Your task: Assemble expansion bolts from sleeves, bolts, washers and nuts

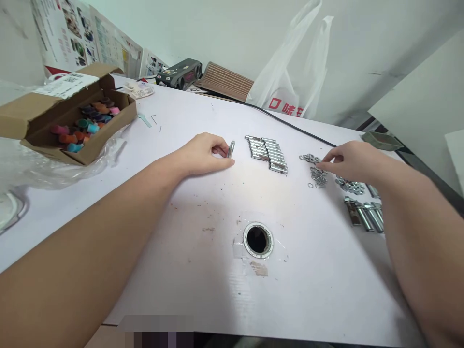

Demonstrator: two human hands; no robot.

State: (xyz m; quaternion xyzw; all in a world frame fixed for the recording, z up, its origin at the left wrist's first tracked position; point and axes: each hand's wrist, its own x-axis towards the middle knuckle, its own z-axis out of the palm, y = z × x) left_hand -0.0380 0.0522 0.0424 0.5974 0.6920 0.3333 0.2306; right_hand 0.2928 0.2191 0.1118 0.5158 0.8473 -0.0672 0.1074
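My left hand rests on the white table and pinches a small silver metal bolt upright between its fingers. To its right lie two neat rows of several silver bolts. My right hand reaches into a scatter of small metal washers, its fingertips pinched together over them; whether a washer is between them I cannot make out. Under that wrist lie more washers or nuts and several larger metal sleeves.
An open cardboard box of coloured caps sits at far left on clear plastic. A round cable hole opens in the table near the front. A white plastic bag, a black cable and a dark device line the back wall.
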